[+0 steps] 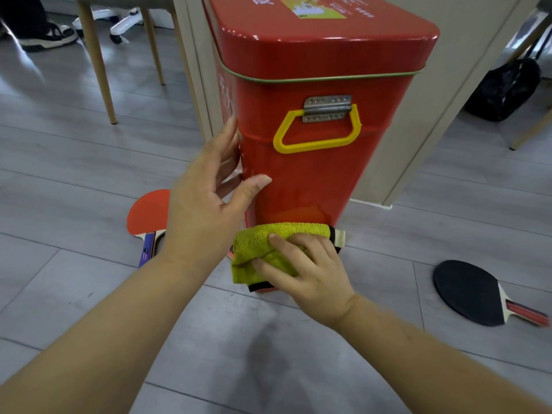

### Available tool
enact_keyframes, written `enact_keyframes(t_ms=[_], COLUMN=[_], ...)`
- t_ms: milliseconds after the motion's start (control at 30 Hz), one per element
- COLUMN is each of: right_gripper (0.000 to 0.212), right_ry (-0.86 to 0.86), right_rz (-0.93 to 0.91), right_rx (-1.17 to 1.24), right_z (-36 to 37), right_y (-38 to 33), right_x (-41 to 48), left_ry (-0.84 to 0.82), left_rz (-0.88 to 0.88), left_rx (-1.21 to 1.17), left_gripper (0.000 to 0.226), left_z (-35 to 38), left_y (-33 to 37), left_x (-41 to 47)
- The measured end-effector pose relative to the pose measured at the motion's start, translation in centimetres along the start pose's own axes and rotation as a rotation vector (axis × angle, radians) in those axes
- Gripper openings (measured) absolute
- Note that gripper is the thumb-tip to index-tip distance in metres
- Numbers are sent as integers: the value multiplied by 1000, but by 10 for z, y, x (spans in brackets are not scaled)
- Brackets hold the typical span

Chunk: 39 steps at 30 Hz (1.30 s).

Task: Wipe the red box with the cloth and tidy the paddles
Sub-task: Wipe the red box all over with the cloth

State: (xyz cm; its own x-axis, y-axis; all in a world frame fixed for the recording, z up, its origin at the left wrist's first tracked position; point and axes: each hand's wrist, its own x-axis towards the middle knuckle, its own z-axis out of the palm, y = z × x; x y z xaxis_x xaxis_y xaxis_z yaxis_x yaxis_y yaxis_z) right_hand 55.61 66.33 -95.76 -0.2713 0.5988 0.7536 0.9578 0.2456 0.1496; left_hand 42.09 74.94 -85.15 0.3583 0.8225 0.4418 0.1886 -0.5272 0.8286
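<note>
A tall red metal box (313,174) with a yellow handle (318,131) stands on the grey floor. My left hand (209,201) rests against its left front corner, fingers straight, thumb on the front face. My right hand (307,270) grips a yellow-green cloth (268,246) pressed at the foot of the box. A red paddle (148,219) lies on the floor left of the box, partly hidden by my left wrist. A black paddle (469,291) lies at the right. Under the cloth something with a black edge and a pale handle end (339,237) peeks out.
Wooden chair legs (98,70) stand at the back left, near a person's shoe (50,37) and a white chair base. A beige panel (424,121) rises behind the box. A black bag (504,91) sits at the back right beside more legs.
</note>
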Motion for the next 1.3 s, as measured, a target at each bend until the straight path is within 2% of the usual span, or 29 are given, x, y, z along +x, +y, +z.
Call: enact_keyframes(t_ms=[167, 400, 500, 700, 933, 1000, 1133, 1200, 1300], right_gripper=[27, 18, 20, 29, 37, 40, 57, 54, 53], right_ry=[-81, -173, -157, 63, 22, -11, -185, -267, -270], right_rz=[-97, -133, -87, 124, 185, 201, 182, 203, 261], right_rx=[-51, -105, -119, -60, -63, -36, 9, 6, 22], right_z=[7, 11, 0, -23, 5, 11, 20, 24, 21], right_y=[14, 24, 27, 42, 44, 41, 35, 32, 27], right_x=[-19, -41, -37, -20, -60, -70, -91, -95, -89], left_ry=[30, 21, 23, 39, 59, 49, 48, 43, 34], left_rz=[77, -27, -43, -70, -65, -57, -32, -35, -56], left_rx=[180, 117, 113, 71, 45, 44, 63, 69, 49], left_gripper=[69, 73, 74, 75, 73, 73, 73, 73, 73], left_z=[5, 13, 14, 19, 21, 21, 19, 18, 16], left_y=[-22, -25, -27, -32, -37, -37, -39, -37, -34], left_x=[-11, -23, -24, -25, -26, -26, -25, -24, -22])
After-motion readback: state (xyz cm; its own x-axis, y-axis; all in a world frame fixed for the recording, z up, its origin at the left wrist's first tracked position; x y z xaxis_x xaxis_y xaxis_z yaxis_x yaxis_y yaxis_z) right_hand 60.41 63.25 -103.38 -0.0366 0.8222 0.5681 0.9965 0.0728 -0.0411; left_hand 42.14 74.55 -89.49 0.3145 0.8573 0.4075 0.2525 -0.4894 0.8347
